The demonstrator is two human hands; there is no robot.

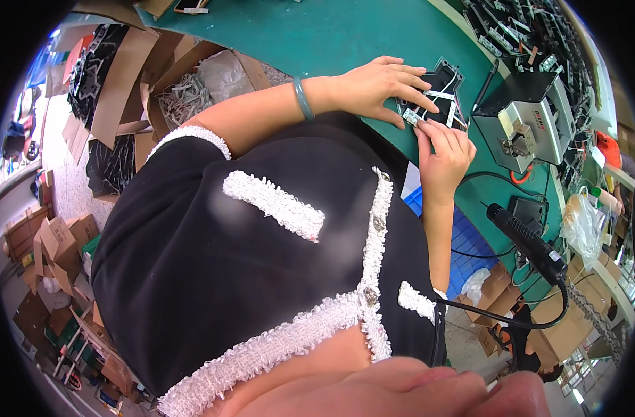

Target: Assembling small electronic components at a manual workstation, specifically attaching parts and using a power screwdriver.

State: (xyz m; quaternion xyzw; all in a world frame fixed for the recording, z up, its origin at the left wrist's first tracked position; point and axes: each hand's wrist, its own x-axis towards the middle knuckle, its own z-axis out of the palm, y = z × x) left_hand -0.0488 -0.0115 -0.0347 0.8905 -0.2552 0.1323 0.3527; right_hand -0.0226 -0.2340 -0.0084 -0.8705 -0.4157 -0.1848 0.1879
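Note:
A black plastic housing (444,75) with white strips lies on the green bench top at the upper right. My left hand (381,89) rests over its left side, fingers spread and lying across it. At the housing's near edge, my right hand (445,154) has thumb and index finger closed on a small white board (412,117) with tiny parts on it. The left fingertips come close to that board. Part of the housing is hidden under my fingers.
Right of the housing stands a black-and-silver box-shaped machine (522,125). A corded black electric screwdriver (527,242) is nearer, at right. More black housings (501,28) are piled along the far right. An open carton (192,87) of white parts stands left of the green bench (290,35).

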